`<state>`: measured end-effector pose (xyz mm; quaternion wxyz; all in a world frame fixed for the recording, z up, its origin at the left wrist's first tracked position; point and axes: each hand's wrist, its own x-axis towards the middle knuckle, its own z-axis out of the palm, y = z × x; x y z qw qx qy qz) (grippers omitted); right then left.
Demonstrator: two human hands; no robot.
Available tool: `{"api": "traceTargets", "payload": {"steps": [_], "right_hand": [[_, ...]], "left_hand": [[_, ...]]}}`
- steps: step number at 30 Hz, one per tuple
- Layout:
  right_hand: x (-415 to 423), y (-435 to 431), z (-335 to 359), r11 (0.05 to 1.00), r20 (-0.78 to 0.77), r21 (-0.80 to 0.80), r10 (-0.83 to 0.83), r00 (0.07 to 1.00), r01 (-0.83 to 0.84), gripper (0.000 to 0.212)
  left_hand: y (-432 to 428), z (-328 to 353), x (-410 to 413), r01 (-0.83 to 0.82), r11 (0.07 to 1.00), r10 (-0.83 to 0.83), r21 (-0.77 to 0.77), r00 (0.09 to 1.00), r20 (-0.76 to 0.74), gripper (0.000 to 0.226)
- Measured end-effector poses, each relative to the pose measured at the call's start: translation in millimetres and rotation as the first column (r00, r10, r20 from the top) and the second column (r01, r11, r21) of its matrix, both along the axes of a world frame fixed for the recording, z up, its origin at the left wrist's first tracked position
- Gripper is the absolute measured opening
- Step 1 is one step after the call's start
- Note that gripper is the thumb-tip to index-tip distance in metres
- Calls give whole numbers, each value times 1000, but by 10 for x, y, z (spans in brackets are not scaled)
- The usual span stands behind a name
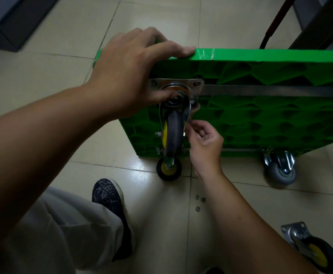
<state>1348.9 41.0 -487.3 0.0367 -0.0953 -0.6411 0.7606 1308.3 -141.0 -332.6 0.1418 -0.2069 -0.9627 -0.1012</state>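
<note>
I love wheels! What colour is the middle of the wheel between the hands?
The hub is yellow, the tyre black; head view shows it.

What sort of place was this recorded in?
Likely an indoor workroom or storeroom: glossy tiled floor, a green cart tipped on its side, a spare caster and loose nuts lying about.

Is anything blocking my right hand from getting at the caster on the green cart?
Nothing visible does. The right hand pinches at the right side of the caster, and the left hand grips the green cart higher up, at its top edge.
</note>
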Motion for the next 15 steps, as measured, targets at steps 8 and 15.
{"api": "traceTargets", "payload": {"steps": [8, 15], "right_hand": [[-118, 86, -60, 985, -72, 167, -28, 997, 39, 14], [-240, 642, 524, 709, -165, 704, 112, 980, 38, 8]], "left_hand": [[-24, -20, -26, 10, 1000, -10, -17, 1000, -3, 68], [-20, -11, -35, 13, 1000, -13, 2, 1000, 1, 67]]}}
